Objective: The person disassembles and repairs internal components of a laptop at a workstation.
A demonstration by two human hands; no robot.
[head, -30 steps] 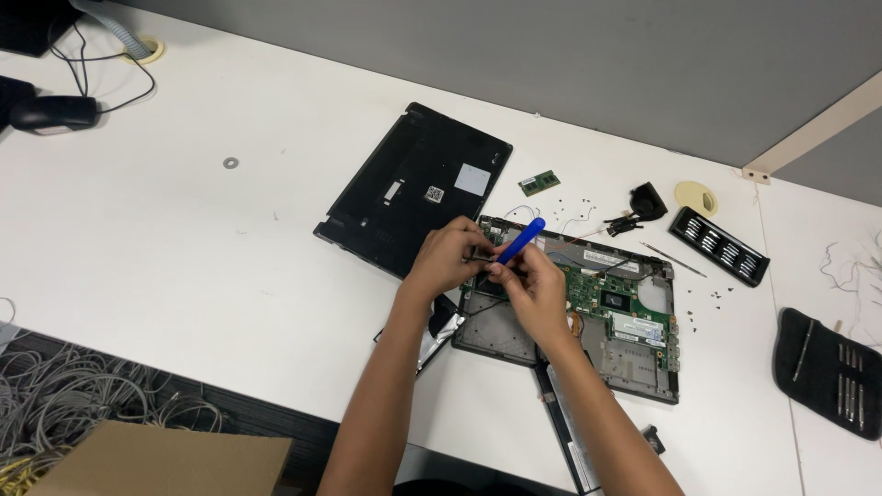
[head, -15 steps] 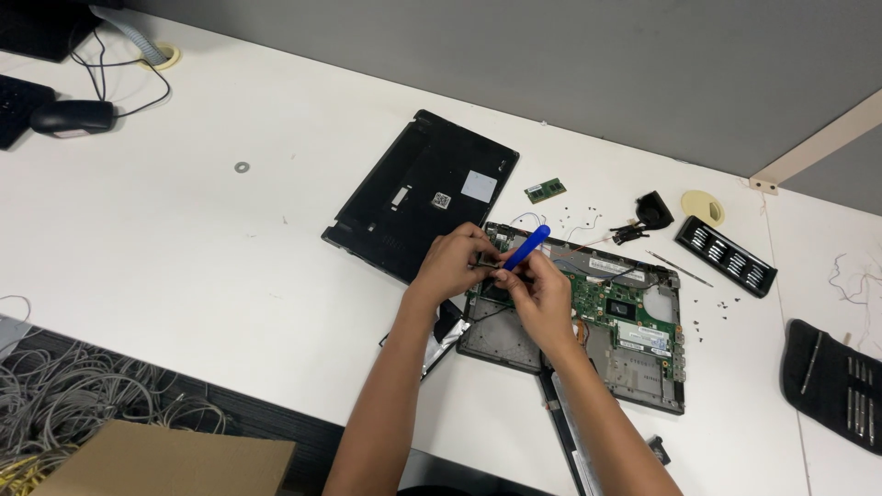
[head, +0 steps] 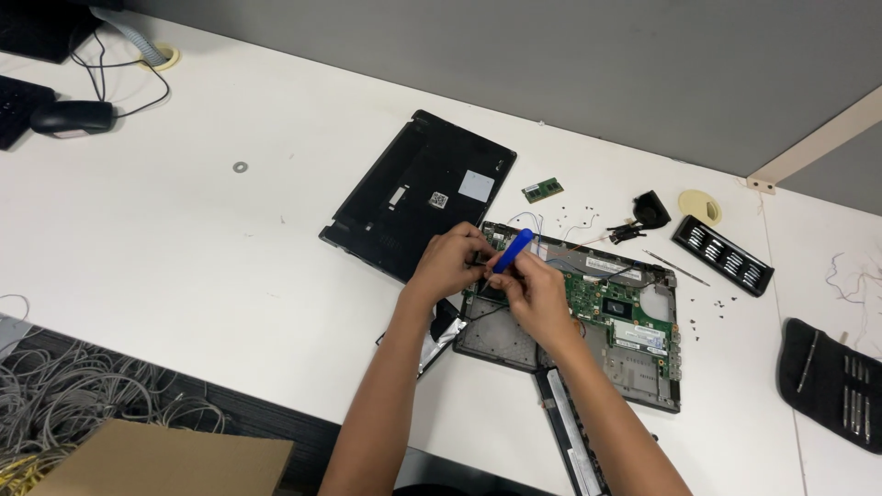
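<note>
Centrally in the head view, the right hand (head: 536, 292) grips a blue pry tool (head: 511, 251) over the left edge of the opened laptop chassis (head: 634, 367). The left hand (head: 447, 262) pinches a small part there, unidentifiable. The detached black bottom cover (head: 418, 188) lies far-left, a memory module (head: 543, 189) just beyond.

Your left hand (head: 452, 262) and right hand (head: 533, 292) cover the tip of the blue tool (head: 512, 250) and the board corner under it — you can't see the contact. At three o'clock, the black tool pouch (head: 827, 381) runs off the edge.
</note>
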